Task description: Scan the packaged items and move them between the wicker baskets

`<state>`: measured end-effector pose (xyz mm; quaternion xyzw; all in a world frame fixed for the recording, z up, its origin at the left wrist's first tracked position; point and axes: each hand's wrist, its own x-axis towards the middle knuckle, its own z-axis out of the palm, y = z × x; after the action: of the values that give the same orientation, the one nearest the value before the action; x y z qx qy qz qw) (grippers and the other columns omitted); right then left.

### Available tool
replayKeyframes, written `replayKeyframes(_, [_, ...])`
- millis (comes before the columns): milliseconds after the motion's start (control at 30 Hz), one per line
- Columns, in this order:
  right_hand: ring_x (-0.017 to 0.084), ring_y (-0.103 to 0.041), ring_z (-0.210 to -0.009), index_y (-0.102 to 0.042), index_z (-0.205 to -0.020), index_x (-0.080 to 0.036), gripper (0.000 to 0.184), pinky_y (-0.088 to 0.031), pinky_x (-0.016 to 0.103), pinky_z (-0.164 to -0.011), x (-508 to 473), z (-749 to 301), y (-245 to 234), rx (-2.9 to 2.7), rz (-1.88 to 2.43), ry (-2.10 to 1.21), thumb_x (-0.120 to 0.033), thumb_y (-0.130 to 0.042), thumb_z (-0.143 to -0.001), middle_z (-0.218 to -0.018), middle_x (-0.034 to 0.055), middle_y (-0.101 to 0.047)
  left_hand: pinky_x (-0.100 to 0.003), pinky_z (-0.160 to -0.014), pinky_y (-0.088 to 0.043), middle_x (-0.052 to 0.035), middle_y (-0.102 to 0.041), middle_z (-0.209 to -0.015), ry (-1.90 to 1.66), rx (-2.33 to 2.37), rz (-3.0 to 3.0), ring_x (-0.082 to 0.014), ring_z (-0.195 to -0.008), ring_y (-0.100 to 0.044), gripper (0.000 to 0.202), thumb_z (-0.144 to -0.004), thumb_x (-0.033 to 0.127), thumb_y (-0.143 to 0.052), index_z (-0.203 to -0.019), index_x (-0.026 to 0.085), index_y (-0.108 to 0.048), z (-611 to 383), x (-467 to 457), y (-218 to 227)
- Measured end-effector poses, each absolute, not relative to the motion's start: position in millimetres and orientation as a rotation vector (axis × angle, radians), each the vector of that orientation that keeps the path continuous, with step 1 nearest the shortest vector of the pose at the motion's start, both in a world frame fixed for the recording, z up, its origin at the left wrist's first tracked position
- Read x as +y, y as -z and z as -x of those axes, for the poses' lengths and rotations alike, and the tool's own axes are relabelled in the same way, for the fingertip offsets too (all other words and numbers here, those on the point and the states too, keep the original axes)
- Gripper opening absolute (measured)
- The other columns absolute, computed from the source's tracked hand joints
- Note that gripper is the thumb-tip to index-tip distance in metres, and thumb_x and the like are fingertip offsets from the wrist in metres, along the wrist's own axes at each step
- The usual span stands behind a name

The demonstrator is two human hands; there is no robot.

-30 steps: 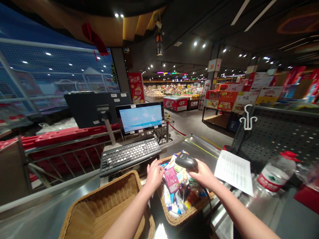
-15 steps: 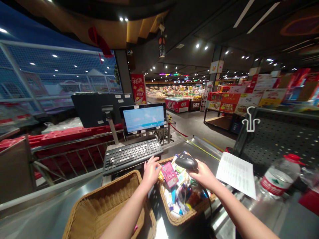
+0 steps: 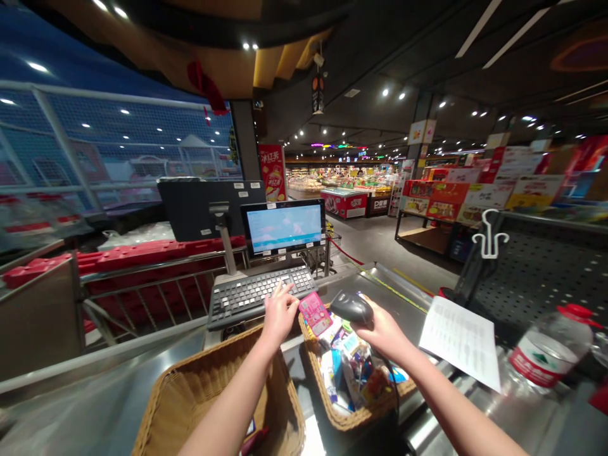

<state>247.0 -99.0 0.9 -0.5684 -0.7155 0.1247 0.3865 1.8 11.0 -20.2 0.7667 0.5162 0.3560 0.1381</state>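
Observation:
My left hand [image 3: 278, 313] is closed on a small pink packet [image 3: 315, 313], held up above the near rim of the right wicker basket [image 3: 361, 415]. That basket is full of several small packaged goods [image 3: 349, 367]. My right hand [image 3: 386, 330] grips a black barcode scanner [image 3: 352, 306], whose nose is turned toward the pink packet, a short gap away. A cable hangs from the scanner over the basket. A second wicker basket [image 3: 190, 392] stands to the left under my left forearm, with a small item or two at its bottom.
A black keyboard [image 3: 259, 292] and a lit screen [image 3: 284, 227] stand just behind my left hand. A printed sheet [image 3: 463, 341] and a red-capped water bottle [image 3: 548, 348] lie on the steel counter at right. Red crates and a metal rail run along the left.
My left hand has lifted the pink packet up out of the right basket toward the keyboard. The scanner hand shifted slightly left, and the view turned a little.

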Motion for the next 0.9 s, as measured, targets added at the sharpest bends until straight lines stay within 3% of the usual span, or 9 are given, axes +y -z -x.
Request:
replayKeyframes(233, [0.028,-0.056,-0.116,-0.055,-0.122,-0.017,0.051,-0.043,0.044,-0.103,-91,-229,-9,-1.817,1.354,-0.225,-0.024,-0.062,-0.072,-0.125,0.0118,-0.060,-0.066,-0.111,-0.016,-0.0045,-0.056,-0.137,-1.162,1.537,-2.194,-0.0294,-0.142,-0.028,0.023,-0.085,0.024,-0.051,-0.065,0.021,-0.062,17,13,9])
replayKeyframes(767, [0.024,-0.058,-0.111,-0.065,-0.106,-0.020,0.039,-0.047,0.039,-0.098,-90,-166,-29,-2.031,1.217,-0.216,-0.011,-0.059,-0.069,-0.118,0.0078,-0.064,-0.067,-0.110,-0.017,-0.0051,-0.057,-0.136,-1.260,1.616,-2.122,-0.0291,-0.141,-0.031,0.023,-0.083,0.023,-0.049,-0.064,0.021,-0.061,62,12,-1])
replayKeyframes(900, [0.027,-0.055,-0.117,-0.065,-0.107,-0.018,0.041,-0.044,0.044,-0.103,-87,-160,-24,-2.058,1.212,-0.230,-0.011,-0.059,-0.068,-0.117,0.0096,-0.065,-0.067,-0.110,-0.017,-0.0054,-0.057,-0.136,-1.269,1.649,-2.110,-0.0298,-0.141,-0.031,0.022,-0.082,0.023,-0.049,-0.064,0.021,-0.061,73,12,1])
